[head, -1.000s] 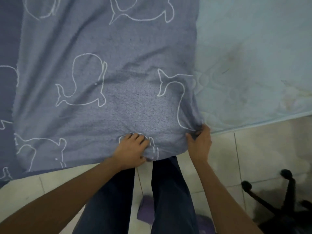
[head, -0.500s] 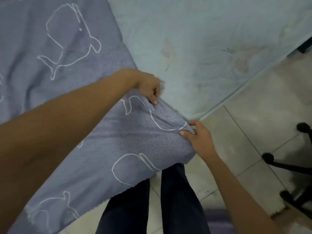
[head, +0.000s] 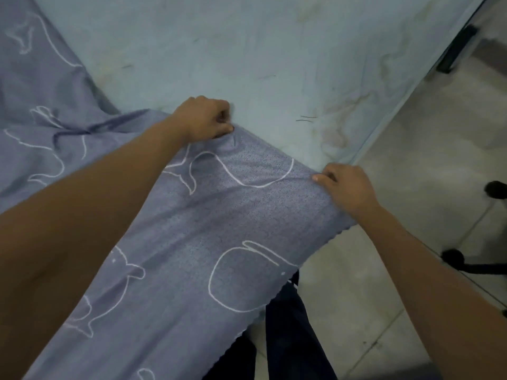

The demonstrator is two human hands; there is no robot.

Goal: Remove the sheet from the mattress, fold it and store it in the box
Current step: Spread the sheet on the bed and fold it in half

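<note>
The left hand [head: 204,119] curls its fingers, pinching the sheet [head: 175,259] on the mattress [head: 274,50]; the right hand [head: 347,187] grips the sheet's corner at the mattress edge.

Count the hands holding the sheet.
2. The left hand grips the sheet up on the mattress; the right hand pinches it nearer, by the mattress edge.

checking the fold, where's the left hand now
In the head view the left hand sits left of centre, pinching the edge of the sheet on the bare mattress, beyond and left of the right hand.
</note>
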